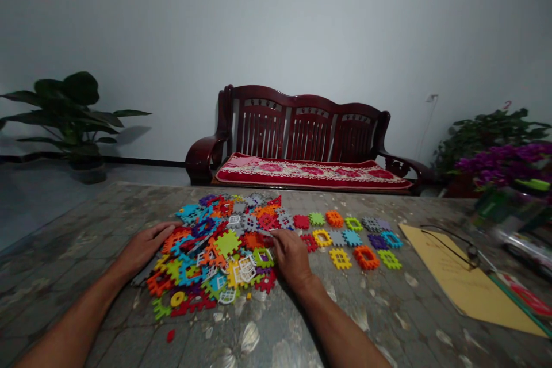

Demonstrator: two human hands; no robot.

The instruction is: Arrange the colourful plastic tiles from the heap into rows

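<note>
A heap of colourful plastic interlocking building pieces point(226, 244) lies on the table, with white window-shaped pieces point(247, 268) among them. My left hand point(149, 244) rests along the heap's left edge, fingers stretched out and no piece visibly held. At the right edge, my right hand point(292, 253) is closed, its thumb and fingers pinching what looks like a grey building piece point(264, 233), seen nearly edge-on. Just right of that hand, toothed square pieces stand in loose rows, including a yellow frame point(340, 259) and an orange frame point(366, 257).
Farther right lie a yellow paper folder point(468, 276), glasses point(472, 256) and a green pencil point(520, 303). Behind them stands a bottle with a green lid point(532, 186). A small red piece point(171, 336) sits near the front. Beyond the table is a wooden bench point(302, 132).
</note>
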